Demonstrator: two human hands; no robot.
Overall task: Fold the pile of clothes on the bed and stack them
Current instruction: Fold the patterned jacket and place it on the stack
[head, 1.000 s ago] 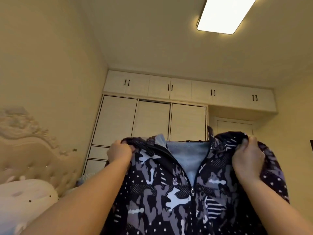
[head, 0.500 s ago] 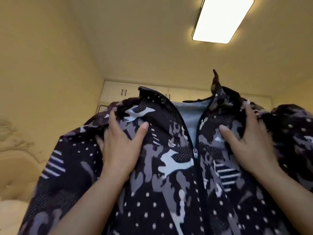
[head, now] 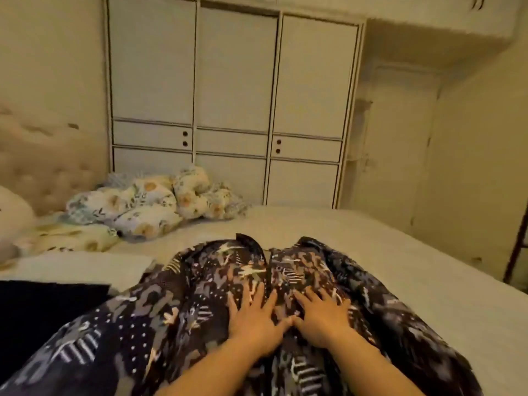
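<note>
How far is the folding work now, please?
Done: the patterned jacket lies spread on the bed. In hand: left hand and right hand press flat on it. Left: it is still unfolded; no finished stack is visible.

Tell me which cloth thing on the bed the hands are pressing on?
The dark patterned jacket. Both the left hand and right hand lie flat on it; the flowery bedding is bunched far off by the headboard.

Jacket [head: 177, 324] — dark, white-speckled camouflage
</note>
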